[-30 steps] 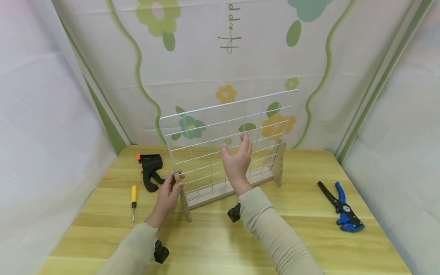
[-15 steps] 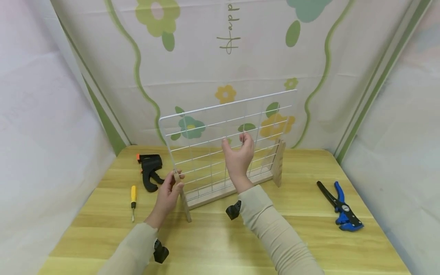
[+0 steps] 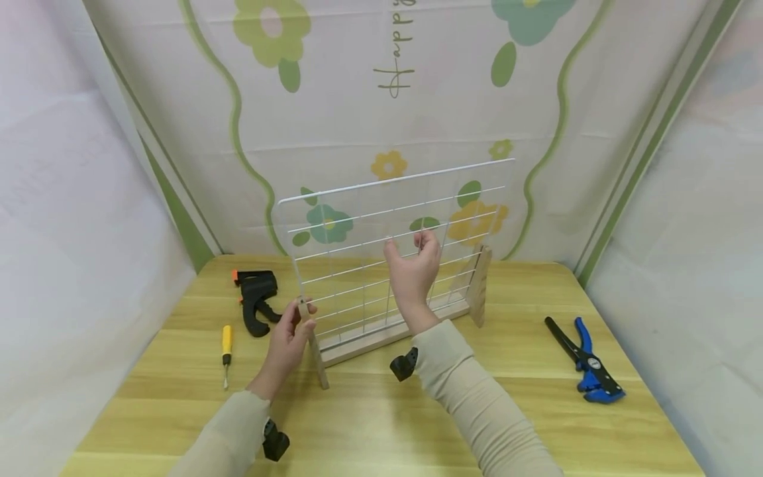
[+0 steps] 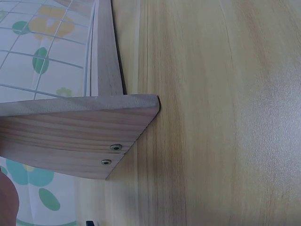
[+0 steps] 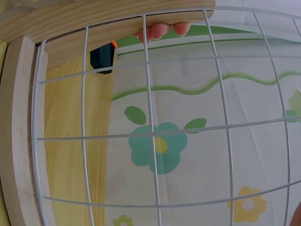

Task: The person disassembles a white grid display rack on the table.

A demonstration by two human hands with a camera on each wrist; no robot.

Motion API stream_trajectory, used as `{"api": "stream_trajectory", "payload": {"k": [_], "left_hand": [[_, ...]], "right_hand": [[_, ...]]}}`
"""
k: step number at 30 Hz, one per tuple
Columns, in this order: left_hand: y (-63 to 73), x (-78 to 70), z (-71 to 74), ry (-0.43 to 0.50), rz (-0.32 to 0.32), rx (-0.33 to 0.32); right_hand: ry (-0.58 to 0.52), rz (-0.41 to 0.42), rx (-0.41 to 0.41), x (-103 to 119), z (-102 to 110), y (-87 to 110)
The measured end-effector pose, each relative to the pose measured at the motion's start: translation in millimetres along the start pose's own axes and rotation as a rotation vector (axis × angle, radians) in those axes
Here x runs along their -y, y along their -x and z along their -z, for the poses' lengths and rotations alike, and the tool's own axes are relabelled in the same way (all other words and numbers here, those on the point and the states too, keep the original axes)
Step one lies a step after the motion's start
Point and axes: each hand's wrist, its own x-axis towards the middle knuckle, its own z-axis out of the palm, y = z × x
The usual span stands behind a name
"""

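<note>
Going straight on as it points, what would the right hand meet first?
Probably the white wire grid: the right hand points up and forward at it and looks very close in the head view, though contact is unclear. Beyond hangs the floral cloth.

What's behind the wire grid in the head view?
A flower-print curtain and, lower down, the table. The right hand covers a patch, so what lies directly behind it cannot be seen.

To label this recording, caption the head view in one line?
Left grip holds wooden side panel, right grip at wire grid; yellow-handled screwdriver and blue-and-black tool on either side.
</note>
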Motion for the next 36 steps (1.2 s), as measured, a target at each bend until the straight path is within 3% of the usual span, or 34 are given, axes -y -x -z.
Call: {"api": "stream_trajectory", "payload": {"k": [5,15,22,29,36], "left_hand": [[0.4,-0.2,0.6,-0.003,-0.012,0.015],[2.2,-1.1,1.2,-0.005,0.023,0.006],[-0.6,-4.0,2.6,-0.029,0.016,0.028],[-1.2,-1.2,3.8,-0.026,-0.003,0.015],[-0.7,-0.5,2.3,-0.024,0.005,0.029]], "right_hand": [[0.015,-0.011,-0.015,2.3,-0.8,1.1],[0.018,-0.009,-0.009,4.0,-2.4,2.2],[0.015,0.062,-0.003,17.8,-4.4,-4.5],[0.007,0.015,0.004,24.0,-5.7,-5.1],[0.019,0.023,-0.011,20.7,-5.0,-5.0]]}}
